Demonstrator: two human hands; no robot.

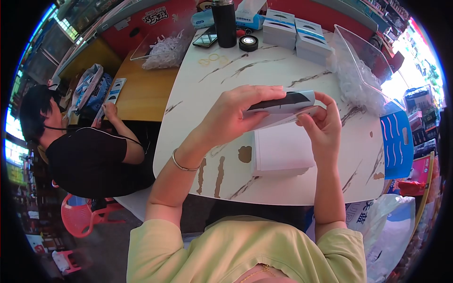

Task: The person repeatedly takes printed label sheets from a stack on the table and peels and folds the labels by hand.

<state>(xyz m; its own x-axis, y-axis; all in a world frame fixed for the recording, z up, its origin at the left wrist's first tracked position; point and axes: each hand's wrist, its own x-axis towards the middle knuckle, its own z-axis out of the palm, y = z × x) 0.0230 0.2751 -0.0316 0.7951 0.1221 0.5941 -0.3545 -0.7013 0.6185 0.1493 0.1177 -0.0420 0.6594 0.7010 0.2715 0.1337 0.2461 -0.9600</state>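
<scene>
Between my two hands is a printed card, white and blue with a dark umbrella-like picture; it is bent or folded over. My left hand grips its left side, fingers along the top and thumb underneath. At the right end, my right hand pinches the card's lower flap between thumb and fingers. Just below, a thick stack of white sheets or cards lies on the white marbled table, partly covered by the card and my hands.
Boxed stacks of similar printed cards stand at the back, near a black bottle, its round lid and a phone. Clear bins flank the table. At left, a person in black handles cards at a wooden table.
</scene>
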